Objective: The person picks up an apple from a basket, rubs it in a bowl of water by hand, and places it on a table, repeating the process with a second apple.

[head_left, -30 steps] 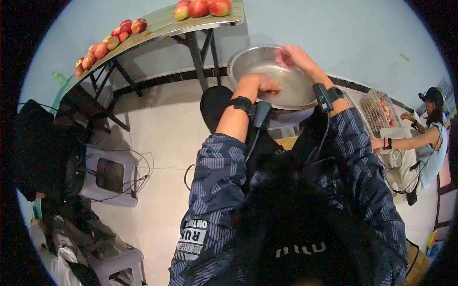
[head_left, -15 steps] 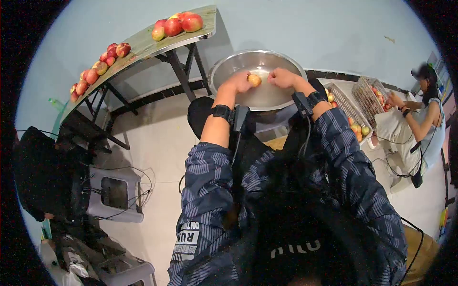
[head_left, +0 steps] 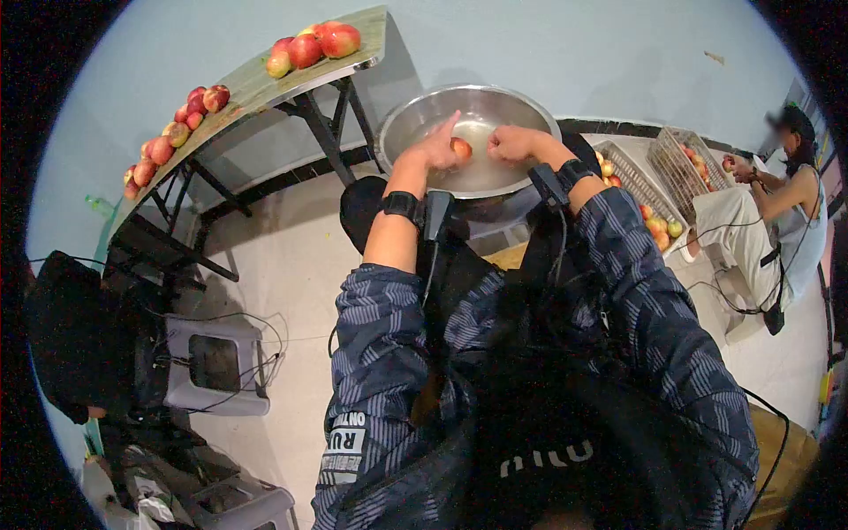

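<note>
Over a wide metal basin [head_left: 481, 183] holding cloudy water, my left hand [head_left: 430, 150] has one finger stretched upward. A red and yellow apple [head_left: 460, 149] rests against its palm side, held by the other fingers, which are partly hidden. My right hand [head_left: 515, 143] is at the basin's right half, its fingers curled together; what they hold, if anything, is hidden. The two hands are apart, with the apple nearer the left one.
Several apples [head_left: 306, 51] lie on a long table [head_left: 256, 87] at the upper left. Crates of fruit [head_left: 638, 181] stand right of the basin, beside a seated person [head_left: 791, 208] holding a fruit. Grey stools [head_left: 177, 375] and cables are at the left.
My left hand has turned and raised a finger, and the apple shows a redder side. My right hand has curled more tightly. The seated person's hands have lifted from the crate with a fruit.
</note>
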The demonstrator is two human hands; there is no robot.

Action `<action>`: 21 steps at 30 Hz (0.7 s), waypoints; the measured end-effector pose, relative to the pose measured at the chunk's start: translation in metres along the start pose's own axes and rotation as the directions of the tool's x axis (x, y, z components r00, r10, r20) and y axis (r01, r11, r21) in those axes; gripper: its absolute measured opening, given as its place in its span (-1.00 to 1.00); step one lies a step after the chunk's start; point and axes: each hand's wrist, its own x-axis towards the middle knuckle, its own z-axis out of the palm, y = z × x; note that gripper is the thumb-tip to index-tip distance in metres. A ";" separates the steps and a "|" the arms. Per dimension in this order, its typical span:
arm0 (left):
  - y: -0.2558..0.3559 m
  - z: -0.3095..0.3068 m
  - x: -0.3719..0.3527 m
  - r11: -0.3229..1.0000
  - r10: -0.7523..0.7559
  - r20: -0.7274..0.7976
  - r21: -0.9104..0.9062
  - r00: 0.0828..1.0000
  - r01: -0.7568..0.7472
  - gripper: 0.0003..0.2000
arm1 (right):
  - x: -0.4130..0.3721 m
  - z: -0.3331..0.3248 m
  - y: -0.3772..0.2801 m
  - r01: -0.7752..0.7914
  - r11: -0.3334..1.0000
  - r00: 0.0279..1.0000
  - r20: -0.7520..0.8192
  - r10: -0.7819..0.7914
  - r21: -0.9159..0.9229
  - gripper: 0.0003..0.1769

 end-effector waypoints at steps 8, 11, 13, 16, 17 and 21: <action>0.003 -0.016 0.002 0.994 0.112 0.340 -0.033 0.934 -0.107 -0.16 | 0.005 0.000 0.005 -0.006 0.999 0.999 0.040 0.008 -0.052 -0.83; -0.007 -0.006 0.009 0.997 0.059 0.326 -0.061 0.943 -0.042 -0.19 | 0.006 0.002 0.009 0.066 0.993 0.997 -0.021 -0.068 -0.098 -0.83; -0.007 -0.005 0.009 0.998 0.046 0.319 -0.048 0.947 -0.032 -0.21 | 0.002 0.002 0.006 0.024 0.995 0.999 -0.019 -0.026 -0.092 -0.85; 0.002 -0.018 0.004 0.998 0.045 0.315 0.020 0.948 -0.054 -0.29 | 0.005 0.004 0.005 0.060 0.997 0.998 -0.007 -0.060 -0.043 -0.90; 0.010 -0.022 -0.002 0.998 0.052 0.283 0.027 0.958 -0.062 -0.33 | 0.006 0.004 0.006 0.061 0.998 0.998 0.000 -0.061 -0.008 -0.91; 0.041 -0.035 -0.015 0.992 0.082 0.115 -0.105 0.990 -0.070 -0.40 | 0.010 0.001 0.010 0.117 0.989 0.991 0.048 -0.122 0.093 -0.89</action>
